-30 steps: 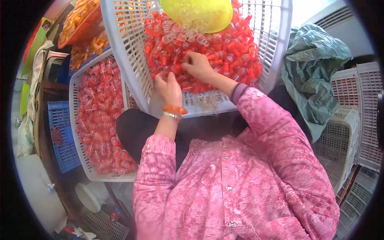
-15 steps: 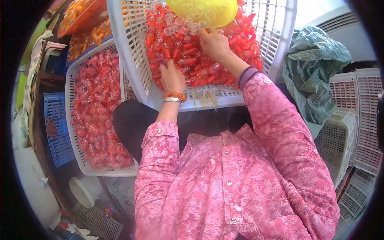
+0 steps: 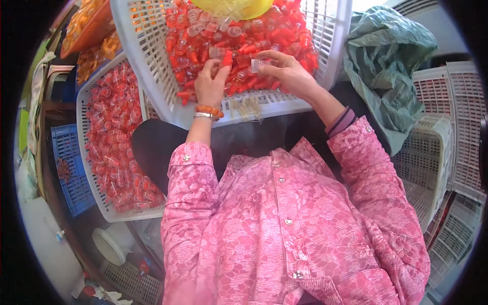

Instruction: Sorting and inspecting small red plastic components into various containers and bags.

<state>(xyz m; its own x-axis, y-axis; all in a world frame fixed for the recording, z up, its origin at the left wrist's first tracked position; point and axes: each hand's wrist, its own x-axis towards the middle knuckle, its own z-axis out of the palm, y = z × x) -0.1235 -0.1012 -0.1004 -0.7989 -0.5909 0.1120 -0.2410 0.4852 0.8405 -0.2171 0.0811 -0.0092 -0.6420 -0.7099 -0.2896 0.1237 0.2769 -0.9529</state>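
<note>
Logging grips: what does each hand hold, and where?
Left hand pinches a red piece at its lower end; right hand pinches a clear cap by its sides.

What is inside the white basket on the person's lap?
The white basket holds many small red pieces. A yellow thing lies on top of them and hides those beneath. Both hands work there.

White basket (image 3: 152, 66) of red pieces (image 3: 264, 30)
</note>
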